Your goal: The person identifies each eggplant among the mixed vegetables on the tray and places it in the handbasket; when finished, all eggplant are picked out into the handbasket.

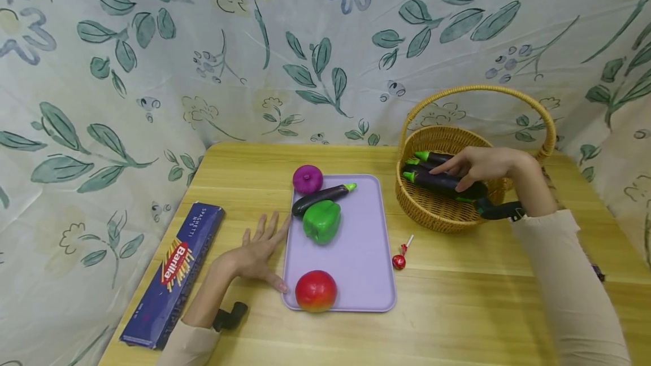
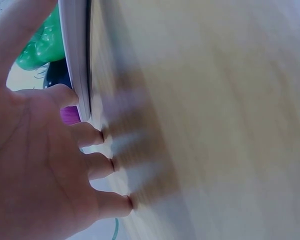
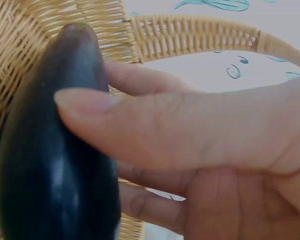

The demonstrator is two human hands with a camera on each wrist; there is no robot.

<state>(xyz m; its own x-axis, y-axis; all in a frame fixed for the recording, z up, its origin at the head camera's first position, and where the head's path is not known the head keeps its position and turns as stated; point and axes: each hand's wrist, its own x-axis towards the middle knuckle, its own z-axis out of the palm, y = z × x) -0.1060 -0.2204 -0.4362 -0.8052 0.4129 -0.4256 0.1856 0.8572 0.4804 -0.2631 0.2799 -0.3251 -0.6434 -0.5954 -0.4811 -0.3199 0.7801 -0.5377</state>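
My right hand reaches into the wicker basket and grips a dark purple eggplant between thumb and fingers. In the right wrist view the thumb lies across this eggplant. Other eggplants lie behind it, partly hidden by the hand. My left hand has its fingers spread at the left edge of the lilac tray; its fingertips touch the tabletop and thumb and index finger meet the rim. On the tray are an eggplant, a green bell pepper and a red-orange round fruit.
A purple onion sits at the tray's far left corner. The blue Barilla spaghetti box lies left of my left hand. Between tray and basket lies a red-wrapped lollipop. The basket's tall handle arches over its opening. Patterned cloth hangs behind the table.
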